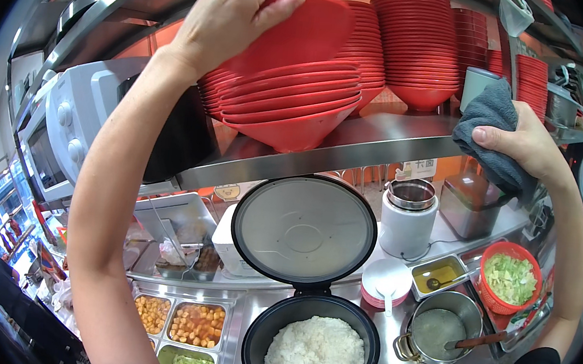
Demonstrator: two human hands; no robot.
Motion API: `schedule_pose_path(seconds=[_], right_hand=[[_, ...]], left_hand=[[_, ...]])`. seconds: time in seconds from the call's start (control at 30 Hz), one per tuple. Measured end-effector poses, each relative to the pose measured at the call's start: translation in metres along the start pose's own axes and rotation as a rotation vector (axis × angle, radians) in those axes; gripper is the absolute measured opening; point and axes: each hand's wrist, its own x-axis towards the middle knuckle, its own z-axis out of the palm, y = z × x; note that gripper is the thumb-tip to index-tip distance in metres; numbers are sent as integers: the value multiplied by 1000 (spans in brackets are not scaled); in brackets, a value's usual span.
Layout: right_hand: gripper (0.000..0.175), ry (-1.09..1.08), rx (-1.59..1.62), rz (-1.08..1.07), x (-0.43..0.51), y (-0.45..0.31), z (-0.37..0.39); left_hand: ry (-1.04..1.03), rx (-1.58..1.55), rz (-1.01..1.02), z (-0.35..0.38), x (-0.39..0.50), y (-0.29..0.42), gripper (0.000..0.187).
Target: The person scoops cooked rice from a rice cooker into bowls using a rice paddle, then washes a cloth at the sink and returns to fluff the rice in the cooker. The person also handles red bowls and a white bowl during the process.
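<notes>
Up at the shelf, my left hand (234, 13) pinches the rim of a tilted red bowl (304, 31). Directly below it stands a leaning stack of red bowls (288, 107) on the steel shelf; whether the held bowl touches the stack, I cannot tell. My right hand (527, 140), off to the right, grips a bunched dark grey cloth (489, 123) in front of the shelf's edge. A pale green container (476, 84) is just behind the cloth and partly hidden by it.
More red bowl stacks (417, 46) line the steel shelf (392, 131). Below are an open rice cooker (248, 337) of cooked rice (316, 352), food trays (196, 324), a pot (439, 325) with a ladle and a red basket (487, 296) of chopped greens. A microwave (74, 122) is left.
</notes>
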Motion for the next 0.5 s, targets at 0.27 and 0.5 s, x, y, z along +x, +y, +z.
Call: schedule_pose_path(seconds=[0.27, 0.5], right_hand=[[44, 114, -31, 49, -13, 14, -14], [46, 89, 55, 144, -71, 44, -36]], left_hand=[[-95, 378, 147, -7, 30, -36, 24], [57, 578, 268, 40, 18, -111, 26]])
